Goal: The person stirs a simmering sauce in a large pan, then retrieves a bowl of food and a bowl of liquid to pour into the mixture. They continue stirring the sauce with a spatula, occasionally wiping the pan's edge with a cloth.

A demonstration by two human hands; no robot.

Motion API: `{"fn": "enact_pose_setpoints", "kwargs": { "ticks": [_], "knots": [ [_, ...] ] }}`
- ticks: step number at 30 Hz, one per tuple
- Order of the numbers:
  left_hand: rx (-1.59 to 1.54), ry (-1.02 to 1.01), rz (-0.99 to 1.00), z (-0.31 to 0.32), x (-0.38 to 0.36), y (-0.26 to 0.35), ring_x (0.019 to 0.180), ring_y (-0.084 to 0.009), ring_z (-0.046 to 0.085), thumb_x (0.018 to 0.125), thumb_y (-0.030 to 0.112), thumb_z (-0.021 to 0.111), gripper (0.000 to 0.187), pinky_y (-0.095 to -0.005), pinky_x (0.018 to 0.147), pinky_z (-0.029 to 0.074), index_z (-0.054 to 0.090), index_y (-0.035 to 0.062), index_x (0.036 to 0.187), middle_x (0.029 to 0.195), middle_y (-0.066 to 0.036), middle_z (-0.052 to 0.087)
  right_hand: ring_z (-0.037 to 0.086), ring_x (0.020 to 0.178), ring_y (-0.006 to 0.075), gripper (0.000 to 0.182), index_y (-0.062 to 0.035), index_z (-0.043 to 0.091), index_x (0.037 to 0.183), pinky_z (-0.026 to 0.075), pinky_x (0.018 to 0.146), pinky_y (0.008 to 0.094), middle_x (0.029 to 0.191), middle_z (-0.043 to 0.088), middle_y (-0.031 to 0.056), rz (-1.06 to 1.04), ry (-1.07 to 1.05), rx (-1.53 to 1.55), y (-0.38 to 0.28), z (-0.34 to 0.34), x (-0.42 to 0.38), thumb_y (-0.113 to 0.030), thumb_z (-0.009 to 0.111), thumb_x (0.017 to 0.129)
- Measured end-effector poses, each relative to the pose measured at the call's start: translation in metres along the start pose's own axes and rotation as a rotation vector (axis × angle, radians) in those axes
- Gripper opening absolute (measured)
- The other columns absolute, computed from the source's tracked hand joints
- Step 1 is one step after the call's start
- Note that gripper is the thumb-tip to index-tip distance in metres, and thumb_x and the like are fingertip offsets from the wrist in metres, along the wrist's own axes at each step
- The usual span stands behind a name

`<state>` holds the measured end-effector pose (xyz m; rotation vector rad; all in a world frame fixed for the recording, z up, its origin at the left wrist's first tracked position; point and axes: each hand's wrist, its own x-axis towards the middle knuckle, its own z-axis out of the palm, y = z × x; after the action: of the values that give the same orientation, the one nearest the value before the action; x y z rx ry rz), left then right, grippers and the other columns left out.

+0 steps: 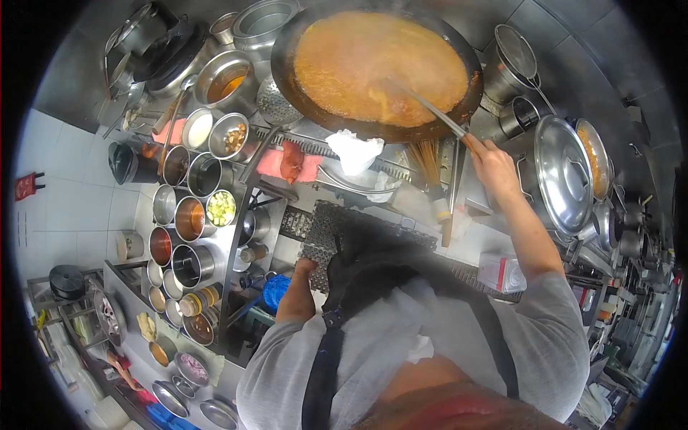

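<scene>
My right hand (494, 168) is wrapped round the wooden handle of a long metal ladle (437, 113). The ladle's far end dips into orange-brown, steaming liquid (365, 57) that fills a large black wok (315, 115). My left hand (306, 265) hangs low beside my body, near the dark perforated mat; its fingers are hidden. In front of the wok, a crumpled white cloth (355, 152) and a red cloth (292, 160) on a pink one lie on the stove edge. A bamboo brush (428, 165) stands right of them.
Metal pots (190, 218) with sauces and chopped green pieces crowd the left counter. A perforated skimmer (276, 100) lies left of the wok. On the right are a large metal lid (564, 175) and a strainer (516, 51). Another person's arm (123, 371) shows at lower left.
</scene>
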<state>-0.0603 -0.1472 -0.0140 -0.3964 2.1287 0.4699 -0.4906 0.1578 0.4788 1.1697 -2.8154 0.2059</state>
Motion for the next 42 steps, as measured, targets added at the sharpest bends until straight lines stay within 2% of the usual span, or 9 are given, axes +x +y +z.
{"fn": "enact_pose_setpoints", "kwargs": {
  "ticks": [2,6,8,16,30,33,35,38,42],
  "knots": [
    [-0.572,0.256,-0.389,0.013,-0.004,0.003,0.081,-0.0267,0.067,0.078,0.026,0.067,0.029,-0.0382,0.061,0.058,0.066,0.0071,0.099,0.099,-0.010,0.066,0.062,0.072,0.0393,0.039,-0.0184,0.051,0.126,0.051,0.065,0.0485,0.086,0.060,0.0187,-0.009,0.014,-0.027,-0.002,0.017,0.018,-0.013,0.052,0.087],
    [-0.580,0.179,-0.354,0.021,-0.005,-0.004,0.086,-0.0287,0.067,0.078,0.023,0.065,0.025,-0.0376,0.068,0.057,0.067,0.0102,0.099,0.101,-0.010,0.066,0.063,0.077,0.0397,0.038,-0.0165,0.050,0.125,0.051,0.069,0.0493,0.090,0.061,0.0204,0.019,0.040,-0.033,-0.011,0.044,0.055,-0.012,0.048,0.087],
    [0.121,0.232,0.079,0.027,0.001,-0.012,0.086,-0.0286,0.067,0.080,0.022,0.060,0.022,-0.0359,0.066,0.057,0.068,0.0109,0.097,0.102,-0.011,0.066,0.063,0.079,0.0394,0.039,-0.0170,0.050,0.127,0.051,0.070,0.0487,0.092,0.060,0.0201,0.038,0.028,-0.027,-0.014,0.046,0.074,-0.013,0.050,0.088],
    [-0.218,0.346,-0.062,-0.003,-0.028,0.021,0.067,-0.0234,0.067,0.082,0.033,0.053,0.032,-0.0379,0.055,0.053,0.068,0.0045,0.079,0.072,-0.013,0.066,0.063,0.085,0.0393,0.030,-0.0094,0.058,0.115,0.050,0.077,0.0473,0.089,0.065,0.0223,0.089,0.112,0.011,-0.008,0.047,0.134,-0.016,0.051,0.087],
    [-0.212,0.152,-0.112,0.024,-0.053,0.004,0.070,-0.0208,0.068,0.078,0.025,0.060,0.016,-0.0370,0.058,0.053,0.070,0.0127,0.073,0.073,-0.008,0.068,0.060,0.096,0.0358,0.031,-0.0175,0.064,0.111,0.047,0.081,0.0429,0.096,0.064,0.0184,0.233,0.206,0.119,0.082,-0.032,0.078,-0.035,0.049,0.091],
    [-0.397,0.122,-0.302,0.009,-0.051,0.014,0.072,-0.0213,0.068,0.075,0.021,0.063,0.014,-0.0363,0.060,0.054,0.069,0.0090,0.075,0.075,-0.011,0.068,0.061,0.092,0.0365,0.031,-0.0131,0.063,0.114,0.047,0.081,0.0418,0.093,0.065,0.0187,0.216,0.221,0.074,0.094,-0.064,0.039,-0.027,0.055,0.087],
    [-0.485,-0.027,-0.325,-0.008,-0.044,0.018,0.105,-0.0308,0.060,0.076,0.033,0.055,0.033,-0.0393,0.089,0.048,0.070,0.0123,0.097,0.110,-0.017,0.064,0.062,0.091,0.0365,0.033,-0.0112,0.062,0.115,0.047,0.080,0.0416,0.092,0.065,0.0196,0.245,0.178,0.088,0.097,-0.081,0.015,-0.023,0.058,0.085],
    [0.312,0.039,0.200,-0.031,-0.026,0.018,0.102,-0.0312,0.061,0.074,0.029,0.056,0.032,-0.0406,0.087,0.049,0.070,0.0098,0.096,0.106,-0.017,0.065,0.063,0.088,0.0363,0.035,-0.0089,0.062,0.116,0.047,0.078,0.0409,0.092,0.064,0.0214,0.272,0.105,0.099,0.084,-0.109,-0.017,-0.016,0.061,0.081],
    [-0.083,0.190,-0.034,-0.023,0.030,0.018,0.101,-0.0324,0.061,0.075,0.023,0.055,0.027,-0.0426,0.086,0.050,0.071,0.0097,0.093,0.107,-0.017,0.064,0.063,0.084,0.0364,0.035,-0.0094,0.063,0.114,0.048,0.073,0.0414,0.091,0.064,0.0211,0.223,0.055,0.061,0.063,-0.118,-0.051,-0.012,0.062,0.079]
  ]
}}
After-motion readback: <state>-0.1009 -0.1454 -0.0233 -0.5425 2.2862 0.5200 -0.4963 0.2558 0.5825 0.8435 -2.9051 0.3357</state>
